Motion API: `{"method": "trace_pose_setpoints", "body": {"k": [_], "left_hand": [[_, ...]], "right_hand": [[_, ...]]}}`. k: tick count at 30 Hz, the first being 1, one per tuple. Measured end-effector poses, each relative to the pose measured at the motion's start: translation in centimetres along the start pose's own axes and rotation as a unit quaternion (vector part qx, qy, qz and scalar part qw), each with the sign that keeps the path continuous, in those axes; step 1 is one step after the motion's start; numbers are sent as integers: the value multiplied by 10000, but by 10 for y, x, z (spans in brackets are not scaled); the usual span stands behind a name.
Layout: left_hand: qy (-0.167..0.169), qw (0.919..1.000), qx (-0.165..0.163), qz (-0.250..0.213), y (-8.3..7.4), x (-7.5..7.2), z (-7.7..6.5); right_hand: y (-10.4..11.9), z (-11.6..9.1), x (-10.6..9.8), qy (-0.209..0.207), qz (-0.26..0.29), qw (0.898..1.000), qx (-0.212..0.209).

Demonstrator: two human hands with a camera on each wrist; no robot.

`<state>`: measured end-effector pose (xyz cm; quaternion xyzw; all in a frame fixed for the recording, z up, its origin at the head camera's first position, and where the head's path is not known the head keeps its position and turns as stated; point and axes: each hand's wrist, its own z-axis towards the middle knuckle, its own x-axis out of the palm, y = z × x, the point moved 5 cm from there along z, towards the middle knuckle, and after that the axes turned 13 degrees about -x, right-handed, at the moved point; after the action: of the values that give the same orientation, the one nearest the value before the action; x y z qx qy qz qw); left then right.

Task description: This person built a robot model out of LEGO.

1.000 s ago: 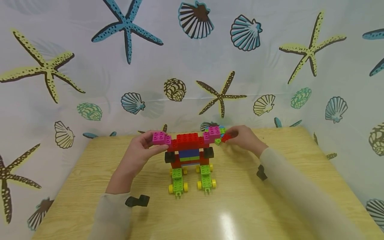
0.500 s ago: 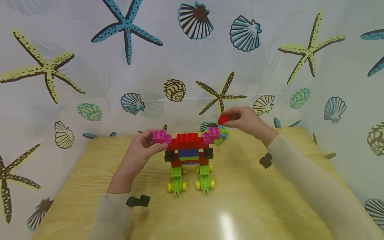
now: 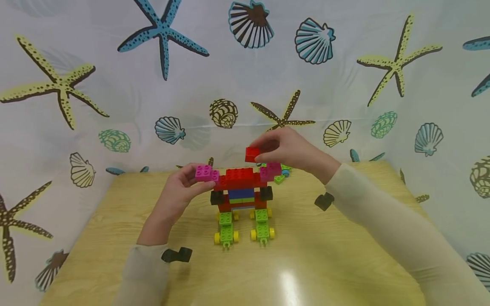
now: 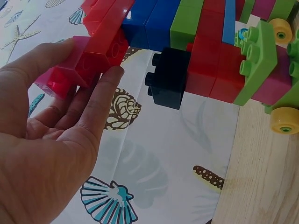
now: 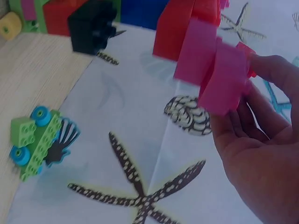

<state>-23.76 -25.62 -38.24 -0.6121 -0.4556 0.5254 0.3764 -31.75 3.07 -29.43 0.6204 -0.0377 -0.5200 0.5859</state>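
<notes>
A toy figure built of Duplo-style bricks stands mid-table, its red brick top (image 3: 239, 178) spreading into pink bricks at both ends. Black bricks (image 4: 169, 77) jut from its sides, and green wheeled bases (image 3: 226, 231) with yellow wheels carry it. My left hand (image 3: 174, 195) grips the left pink brick (image 3: 203, 173) between thumb and fingers. Above the figure's right half, my right hand (image 3: 291, 148) pinches a red brick (image 3: 252, 154), held apart from the top. The right pink brick (image 5: 224, 77) partly hides that red brick in the right wrist view.
A small green toy car (image 5: 35, 140) with blue wheels sits behind the figure at the table's back edge. The wooden table (image 3: 306, 255) ends at a hanging cloth (image 3: 229, 63) printed with starfish and shells. Black straps (image 3: 177, 255) circle both sleeves.
My right hand has lifted the red brick from beside the green car and carried it left, over the figure. The left hand keeps its hold.
</notes>
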Motion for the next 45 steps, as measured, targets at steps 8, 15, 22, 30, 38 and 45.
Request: {"method": "trace_pose_setpoints", "body": {"k": [8, 15, 22, 30, 38, 45], "left_hand": [[43, 10000, 66, -42, 0, 1, 1], [33, 10000, 65, 6, 1, 1, 1], [59, 9999, 82, 10, 1, 1, 1], [47, 10000, 48, 35, 2, 0, 0], [19, 10000, 29, 31, 2, -2, -2], [68, 10000, -22, 58, 1, -2, -1]], "right_hand": [[19, 9, 24, 710, -208, 9973, 36], [21, 12, 28, 896, -645, 9938, -109], [23, 15, 31, 895, -862, 9921, -190], [25, 15, 33, 927, -951, 9911, -133], [25, 17, 35, 1003, -946, 9902, -231], [20, 18, 34, 951, -877, 9915, -112]]}}
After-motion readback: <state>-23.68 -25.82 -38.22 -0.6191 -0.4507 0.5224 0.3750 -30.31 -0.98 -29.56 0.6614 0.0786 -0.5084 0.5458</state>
